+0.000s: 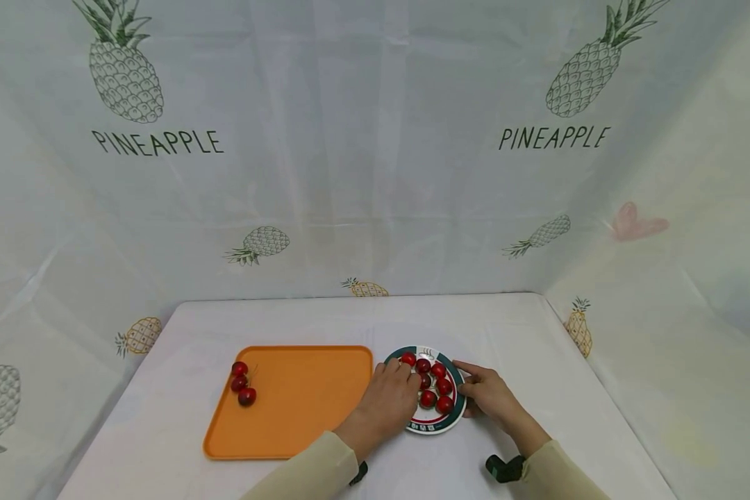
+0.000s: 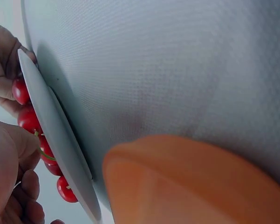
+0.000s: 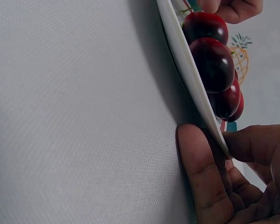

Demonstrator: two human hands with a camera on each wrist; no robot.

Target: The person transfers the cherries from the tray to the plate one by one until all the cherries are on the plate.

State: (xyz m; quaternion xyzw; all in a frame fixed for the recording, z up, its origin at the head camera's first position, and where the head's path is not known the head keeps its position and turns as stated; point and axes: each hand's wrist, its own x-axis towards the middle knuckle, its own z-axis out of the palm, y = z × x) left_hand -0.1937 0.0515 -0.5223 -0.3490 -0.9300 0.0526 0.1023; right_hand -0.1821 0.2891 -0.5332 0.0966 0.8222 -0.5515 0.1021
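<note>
A round white plate (image 1: 422,425) with a dark green rim band carries several red cherries (image 1: 444,404). My right hand (image 1: 490,394) pinches the plate's right rim, with thumb and fingers on opposite faces of it in the right wrist view. My left hand (image 1: 392,394) reaches over the plate's left side with its fingers bent down among the cherries. In the left wrist view its thumb and fingers close in at a cherry with a green stem (image 2: 46,154); the fingertips' hold is partly hidden.
An orange tray (image 1: 300,403) lies left of the plate, its right edge near the plate's rim. Three dark red cherries (image 1: 246,396) sit along the tray's left side. A white cloth covers the table (image 1: 537,347), and a pineapple-printed curtain (image 1: 350,173) hangs behind.
</note>
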